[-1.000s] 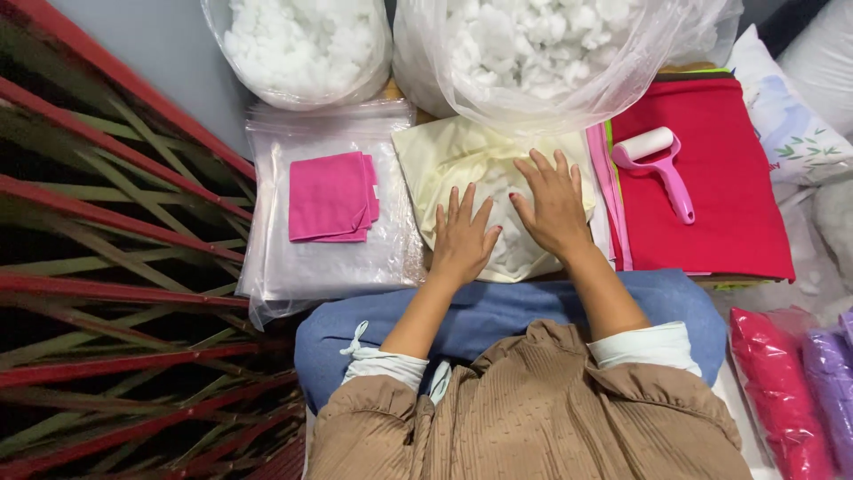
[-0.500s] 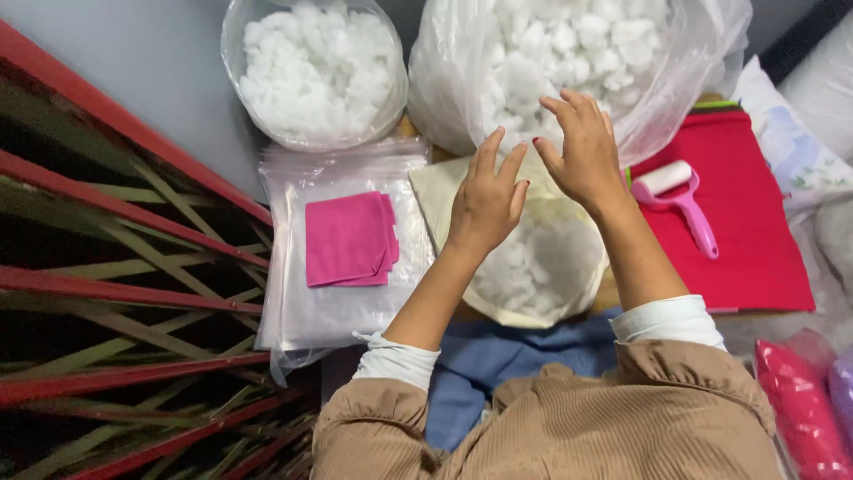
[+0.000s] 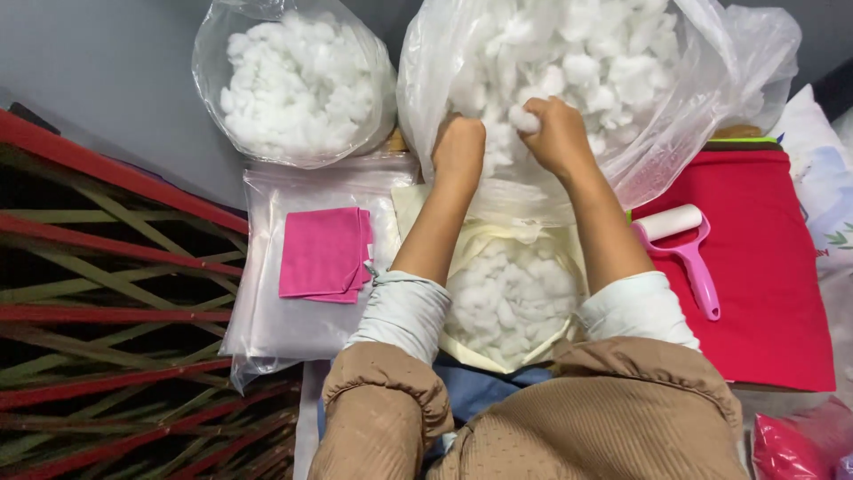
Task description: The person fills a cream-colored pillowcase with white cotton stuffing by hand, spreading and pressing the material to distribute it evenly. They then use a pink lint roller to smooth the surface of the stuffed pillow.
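Right hand [image 3: 553, 133] is closed on a stuffing tuft [image 3: 522, 118] inside the large bag [image 3: 675, 133]; left hand [image 3: 459, 149] (fisted, contents unclear) alongside; cream cover [image 3: 508, 298] lies directly below.

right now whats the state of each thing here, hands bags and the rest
left hand: closed, reaching into the big bag
right hand: closed on a white stuffing clump
big stuffing bag: open, full
small stuffing bag: open, upright, full
cream cover: open, partly stuffed, lying on the lap
pink cloth: folded, lying on clear plastic bags
lint roller: lying on red fabric
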